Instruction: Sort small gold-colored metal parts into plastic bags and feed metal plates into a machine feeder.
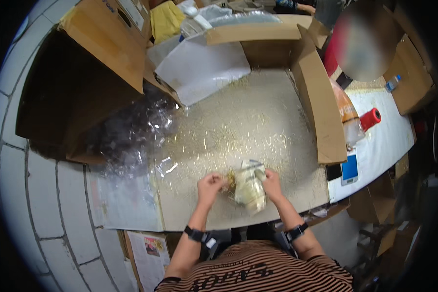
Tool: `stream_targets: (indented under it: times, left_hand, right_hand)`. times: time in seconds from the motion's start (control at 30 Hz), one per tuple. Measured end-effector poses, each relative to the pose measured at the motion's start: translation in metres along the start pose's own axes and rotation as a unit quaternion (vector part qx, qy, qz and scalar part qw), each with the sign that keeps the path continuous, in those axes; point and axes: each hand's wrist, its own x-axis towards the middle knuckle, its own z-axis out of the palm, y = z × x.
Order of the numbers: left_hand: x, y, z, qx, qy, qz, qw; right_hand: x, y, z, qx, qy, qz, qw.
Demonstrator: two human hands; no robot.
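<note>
A clear plastic bag [250, 192] with pale, yellowish contents is in front of me, low over the table's near side. My right hand [271, 185] is closed on the bag's upper right side. My left hand [211, 187] is closed in a pinch to the left of the bag. At its fingertips, against the bag's left side, is a small bunch of thin gold strips [230, 181]; how much of it the fingers hold is hard to make out. Many similar loose gold strips [219, 131] lie scattered over the tabletop [194, 211].
At left, a large open cardboard box [102, 44] lies on its side, with many clear plastic bags [141, 131] spilling out. Cardboard walls [321, 107] border the table's right side. Beyond them are a phone [349, 169], a red roll [371, 118] and a small bottle [393, 83]. Another person sits at far right.
</note>
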Motion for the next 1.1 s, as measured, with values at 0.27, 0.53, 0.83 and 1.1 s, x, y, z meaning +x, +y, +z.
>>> stream_targets:
  times: [0.27,0.53,0.83,1.1]
  left_hand:
    - [0.026,-0.019,0.001,0.124,0.042,0.042,0.991]
    - [0.041,-0.019,0.01,0.159,-0.027,0.043,0.986]
    - [0.05,-0.035,0.007,0.11,-0.08,-0.005,0.991]
    - [0.039,-0.012,0.016,0.04,-0.024,-0.058,0.997]
  right_hand:
    - [0.006,0.0,-0.029,-0.059,-0.016,0.005,0.998]
    - [0.006,-0.028,-0.03,-0.102,0.081,-0.064,0.989]
    - [0.014,-0.001,-0.04,0.061,0.109,0.049,0.991]
    - [0.001,-0.004,-0.043,0.034,0.209,0.017,0.977]
